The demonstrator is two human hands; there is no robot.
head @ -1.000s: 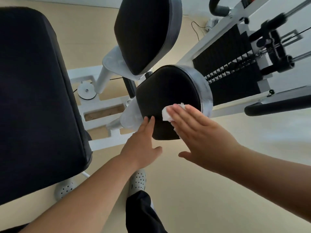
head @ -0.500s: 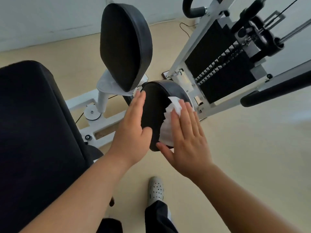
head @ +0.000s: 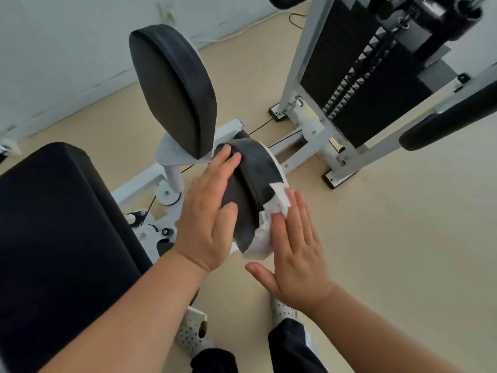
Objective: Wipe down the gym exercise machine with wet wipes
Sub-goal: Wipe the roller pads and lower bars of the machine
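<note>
The near black leg pad (head: 255, 181) of the white-framed gym machine stands edge-on between my hands. My left hand (head: 208, 211) lies flat against the pad's left face, fingers straight. My right hand (head: 295, 246) presses a crumpled white wet wipe (head: 269, 222) against the pad's right side with straight fingers. The wipe sticks out above and below my fingers. A second black leg pad (head: 174, 90) stands upright just behind and to the left.
The black seat cushion (head: 61, 238) fills the lower left. The weight stack (head: 363, 71) in its white frame (head: 298, 63) rises at the upper right, with a black padded handle (head: 451, 117) jutting out at right. My shoes (head: 193, 335) stand on the beige floor below.
The view has tilted down and drawn closer. My right hand has slid the wipe down the pad's right side toward its lower edge. My left hand stays flat on the left face.
</note>
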